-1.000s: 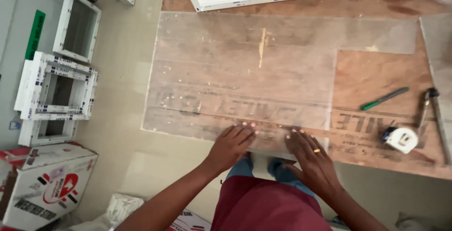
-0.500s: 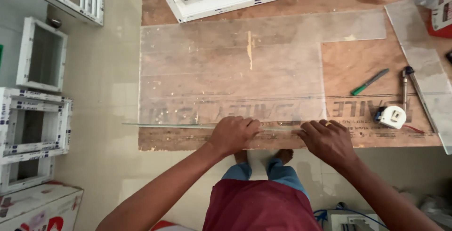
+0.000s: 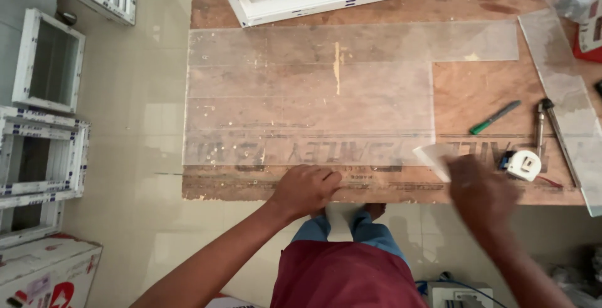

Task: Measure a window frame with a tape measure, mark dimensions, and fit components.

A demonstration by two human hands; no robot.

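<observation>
Glass sheet [image 3: 313, 88], clear and L-shaped, lies flat on the plywood workbench [image 3: 476, 88], its near edge just beyond the knuckles of the left hand [image 3: 305, 189]. That hand is curled loosely and pressed on the bench's front edge, fingers bent over a thin strip that seems to run along the board; whether it truly grips that strip I cannot tell. The posture looks like bracing, steadying the body while the other hand works. The right hand [image 3: 480, 192] is blurred with motion and pinches a small pale piece [image 3: 433, 157], possibly a glass offcut or a cloth, at the sheet's near right corner. The sheet is dusty and speckled, with the wood grain and faded lettering showing through it. Just right of the right hand sit a tape measure [image 3: 523, 165], a green-handled marker [image 3: 495, 117] and a slim metal tool [image 3: 540, 126], all within easy reach.
</observation>
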